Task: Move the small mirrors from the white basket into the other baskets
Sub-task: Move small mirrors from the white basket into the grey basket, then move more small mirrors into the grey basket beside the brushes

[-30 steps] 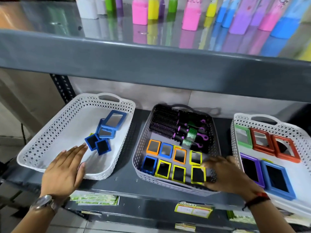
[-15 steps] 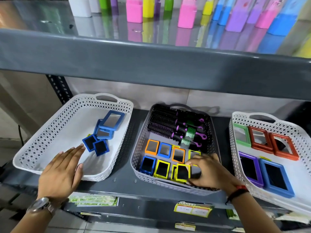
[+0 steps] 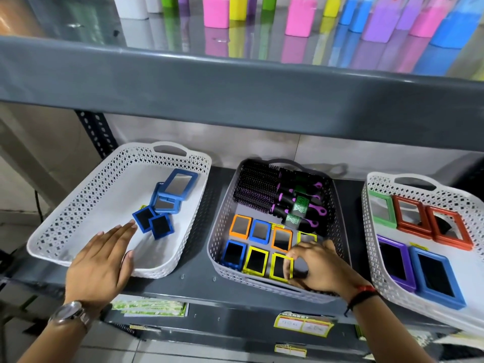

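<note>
A white basket (image 3: 78,205) on the left holds two small dark-blue mirrors (image 3: 153,222) and two larger light-blue mirrors (image 3: 172,191). My left hand (image 3: 102,265) rests flat and open on its near rim, fingertips just short of the small mirrors. The grey middle basket (image 3: 222,226) holds several small framed mirrors in orange, blue and yellow. My right hand (image 3: 318,265) is inside it, fingers pinching the edge of a yellow-framed mirror (image 3: 280,267) in the front row. Part of that row is hidden under the hand.
Black and purple hairbrushes (image 3: 277,195) fill the back of the grey basket. A white basket (image 3: 419,184) on the right holds larger green, red, purple and blue mirrors. A grey upper shelf (image 3: 235,82) with coloured bottles overhangs. Price tags (image 3: 303,324) hang on the shelf's front edge.
My right hand slid left along the grey basket's front row and tilted a yellow mirror, which now lies nearly flat under my fingers. My left hand stayed on the white basket.
</note>
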The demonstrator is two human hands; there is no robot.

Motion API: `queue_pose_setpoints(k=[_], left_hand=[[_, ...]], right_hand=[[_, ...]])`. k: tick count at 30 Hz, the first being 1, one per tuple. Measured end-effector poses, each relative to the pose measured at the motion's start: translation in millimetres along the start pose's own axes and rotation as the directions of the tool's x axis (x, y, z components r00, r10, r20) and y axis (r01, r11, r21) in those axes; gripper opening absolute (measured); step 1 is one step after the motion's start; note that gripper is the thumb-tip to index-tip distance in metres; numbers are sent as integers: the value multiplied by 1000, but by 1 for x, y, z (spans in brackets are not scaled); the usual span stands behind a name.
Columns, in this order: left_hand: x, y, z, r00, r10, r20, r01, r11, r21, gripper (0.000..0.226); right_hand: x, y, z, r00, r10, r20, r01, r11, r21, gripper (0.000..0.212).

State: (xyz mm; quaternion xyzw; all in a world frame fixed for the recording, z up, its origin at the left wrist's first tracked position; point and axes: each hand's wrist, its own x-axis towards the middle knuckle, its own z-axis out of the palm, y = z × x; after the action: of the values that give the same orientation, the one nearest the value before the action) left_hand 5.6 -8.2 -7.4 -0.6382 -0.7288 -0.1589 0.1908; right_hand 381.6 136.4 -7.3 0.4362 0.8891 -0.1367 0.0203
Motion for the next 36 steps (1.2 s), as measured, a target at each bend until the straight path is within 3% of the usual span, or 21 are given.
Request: queue_pose_setpoints(k=[4, 7, 11, 14, 22, 36], left_hand=[[1, 1, 3, 1000, -1, 4, 1, 1000, 0, 58], [2, 5, 5, 1000, -5, 3, 5, 1000, -5, 57], [1, 3, 5, 1000, 23, -16, -23, 999, -33, 53], [0, -1, 3, 998, 40, -46, -42, 998, -53, 47], [1, -4, 4, 999, 31, -30, -33, 998, -51, 45], [-1, -5, 2, 1000, 19, 13, -18, 998, -58, 45]], right_hand=[[-5, -5, -21, 999, 27, -20, -27, 999, 20, 57], [4, -24, -53, 998, 1, -58, 0, 1000, 26, 44], [61, -92, -77, 947, -245, -209, 248, 969, -11, 29], [116, -148, -72, 920, -356, -162, 359, 933, -12, 26], [190, -213, -29, 855, -496, 150, 518, 807, -283, 66], [201, -216, -6, 867, -463, 184, 498, 808, -315, 60]])
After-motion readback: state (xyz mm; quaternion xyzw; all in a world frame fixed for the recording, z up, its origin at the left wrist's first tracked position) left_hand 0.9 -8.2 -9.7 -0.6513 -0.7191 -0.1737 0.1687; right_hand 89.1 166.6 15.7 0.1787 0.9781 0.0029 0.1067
